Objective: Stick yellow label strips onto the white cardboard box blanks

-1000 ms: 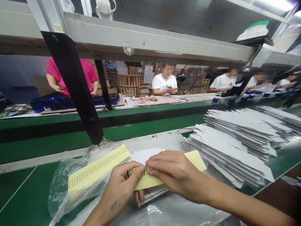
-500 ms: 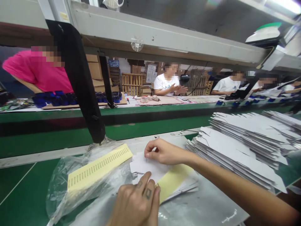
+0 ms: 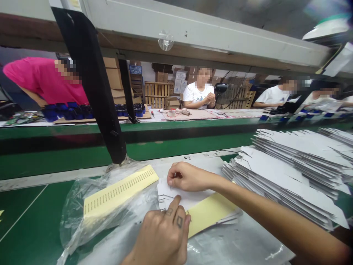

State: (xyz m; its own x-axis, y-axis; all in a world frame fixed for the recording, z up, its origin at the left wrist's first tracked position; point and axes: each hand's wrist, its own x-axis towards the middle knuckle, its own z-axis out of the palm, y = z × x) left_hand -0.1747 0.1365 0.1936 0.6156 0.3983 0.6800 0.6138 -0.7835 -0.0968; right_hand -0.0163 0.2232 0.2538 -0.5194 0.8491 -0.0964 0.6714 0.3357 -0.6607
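A small stack of flat white cartons (image 3: 164, 193) lies in front of me with a plain yellow sheet (image 3: 212, 211) slanting across it. My left hand (image 3: 165, 232), tattooed on its fingers, holds the near left end of that sheet at the thumb. Its index finger reaches onto the top carton. Over the same carton, my right hand (image 3: 189, 177) has thumb and index finger pinched together, close to a small dark mark on the white face. What sits between those fingertips is too small to make out.
Left of the stack, a yellow label sheet with printed rows (image 3: 121, 189) rests on a clear plastic bag (image 3: 71, 209). Piles of flat white cartons (image 3: 275, 184) stand to the right. A black post (image 3: 96, 92) rises at the bench's far edge. Co-workers sit beyond the green belt (image 3: 165, 145).
Both hands stay at the stack, the left index finger still on the top carton. The view has shifted slightly. Across the belt, a co-worker's hands have come together.
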